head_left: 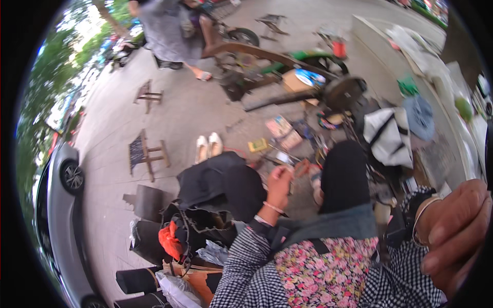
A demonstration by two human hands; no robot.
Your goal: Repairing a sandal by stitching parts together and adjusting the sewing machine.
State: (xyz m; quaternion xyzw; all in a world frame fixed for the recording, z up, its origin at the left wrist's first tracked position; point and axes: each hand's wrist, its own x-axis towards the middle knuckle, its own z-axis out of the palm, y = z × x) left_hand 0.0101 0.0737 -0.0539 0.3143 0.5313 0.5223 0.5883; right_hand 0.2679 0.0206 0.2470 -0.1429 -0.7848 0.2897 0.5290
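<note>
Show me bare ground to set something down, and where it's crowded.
Open paving lies between the silver car and the two folding stools on the left; another bare patch lies between those stools and the white shoes. It is crowded beyond the left hand, with boxes and small items, and left of the left sleeve, around the orange cloth.

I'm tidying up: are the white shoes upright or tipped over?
Upright: the white shoes stand side by side on the pavement, openings facing up.
</note>
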